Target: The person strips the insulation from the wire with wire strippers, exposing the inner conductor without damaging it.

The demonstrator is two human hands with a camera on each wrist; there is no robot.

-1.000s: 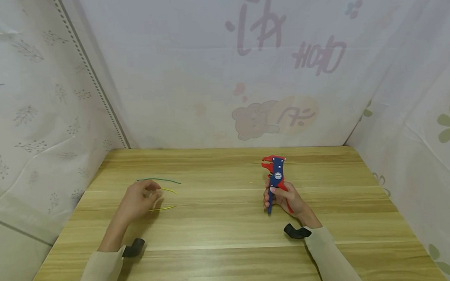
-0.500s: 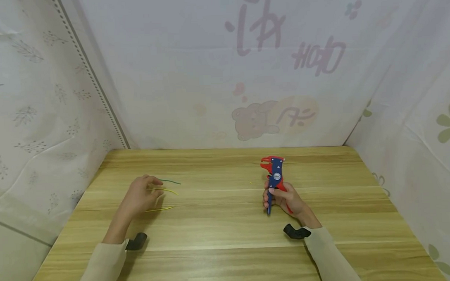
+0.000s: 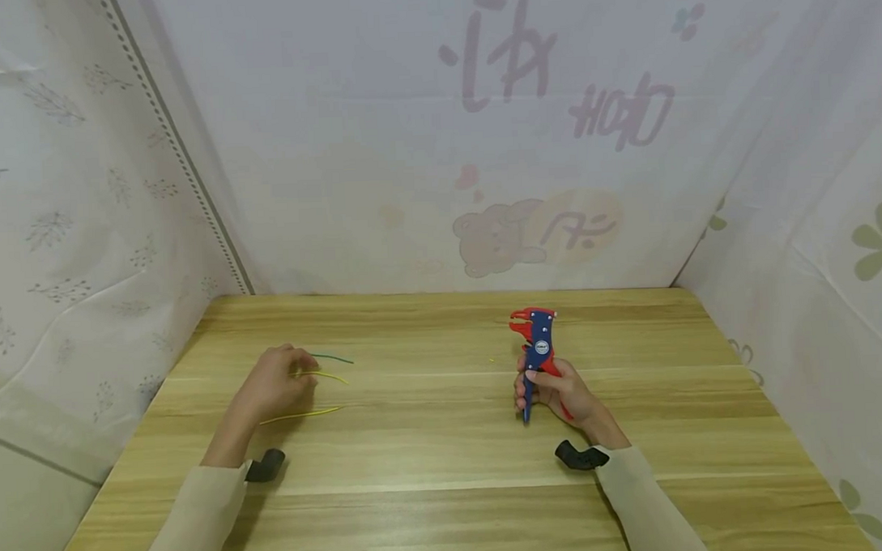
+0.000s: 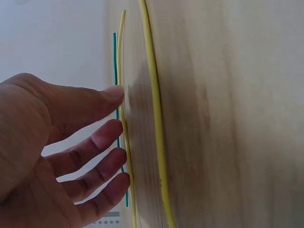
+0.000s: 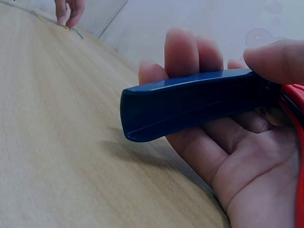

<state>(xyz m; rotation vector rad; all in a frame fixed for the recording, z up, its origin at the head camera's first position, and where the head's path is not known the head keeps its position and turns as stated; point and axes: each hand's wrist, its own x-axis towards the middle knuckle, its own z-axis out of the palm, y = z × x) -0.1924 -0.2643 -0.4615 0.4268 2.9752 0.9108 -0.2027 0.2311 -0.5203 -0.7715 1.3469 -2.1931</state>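
My right hand (image 3: 572, 391) grips a blue and red wire stripper (image 3: 542, 333), its red jaws pointing left and apart. In the right wrist view my fingers curl around its blue handle (image 5: 185, 102). On the left, my left hand (image 3: 275, 382) reaches down over a yellow wire (image 3: 333, 376), thumb and fingertips right at it with a gap between them. A green wire (image 3: 334, 359) lies just behind, partly covered by the hand. Closer to me lies a second yellow wire (image 3: 303, 414), which runs past the fingertips in the left wrist view.
A wooden table (image 3: 432, 438) carries everything. A tiny yellow scrap (image 3: 491, 360) lies left of the wire stripper. Printed cloth (image 3: 378, 148) hangs at the back and both sides. Black wrist pieces (image 3: 267, 466) stick out by the sleeves.
My left hand has shifted slightly toward the back, now covering more of the green wire and showing more of the near yellow wire. Its thumb and fingers have drawn closer. The right hand stays nearly still.
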